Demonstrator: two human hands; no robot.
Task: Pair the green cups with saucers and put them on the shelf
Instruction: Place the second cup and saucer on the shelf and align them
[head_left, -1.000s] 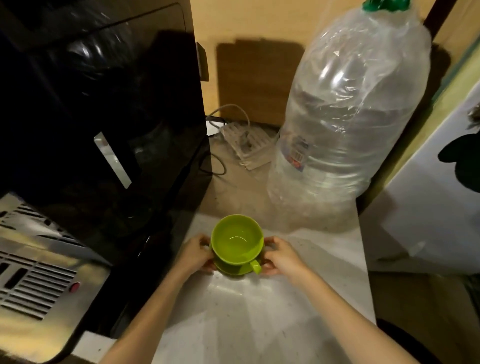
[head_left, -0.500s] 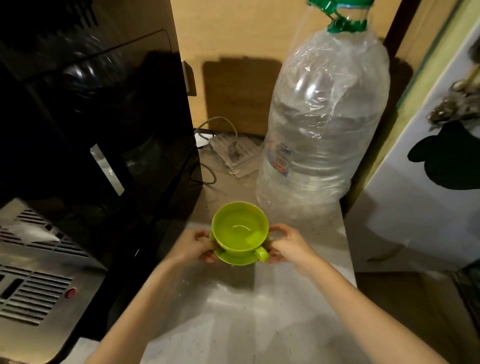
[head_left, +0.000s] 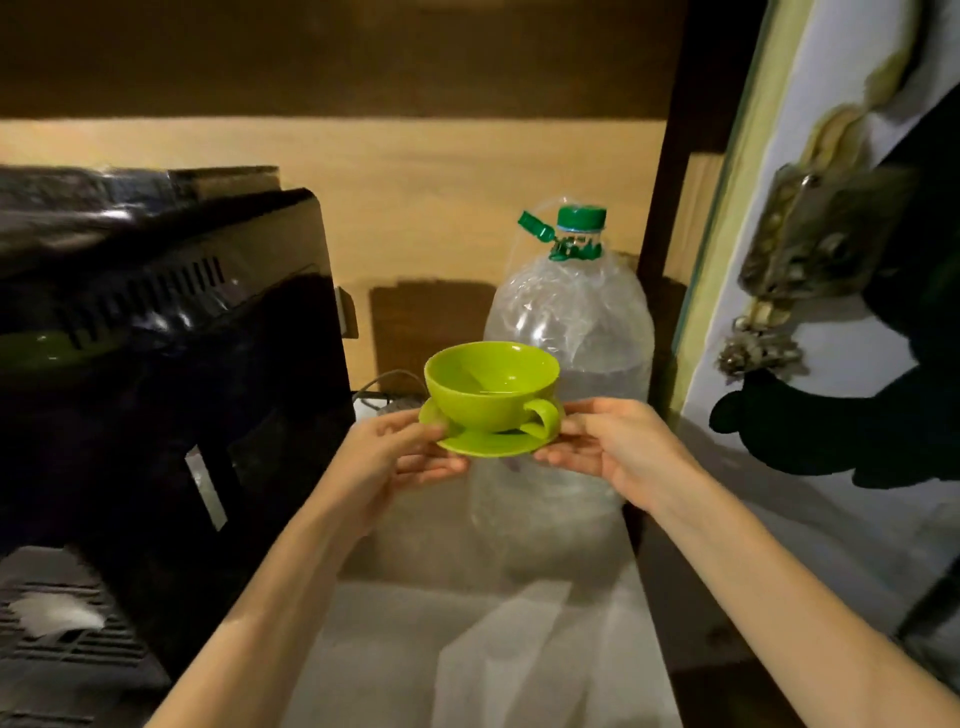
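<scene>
with a glossy lime-green plastic cup (head_left: 491, 384) seated on its matching round green saucer (head_left: 488, 441), the pairing looks done; left hand (head_left: 395, 457) and right hand (head_left: 608, 441) pinch the saucer's rim at frame centre, above the pale tabletop (head_left: 467, 649), shelving pending.

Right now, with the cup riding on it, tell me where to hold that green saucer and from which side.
Grip the saucer by its rim on two opposite edges, coming in level from left and right, as the left hand and right hand do. The cup sits loose on top with its handle toward the right hand, so fingers under the flat rim and thumbs on top should keep it level.
</scene>
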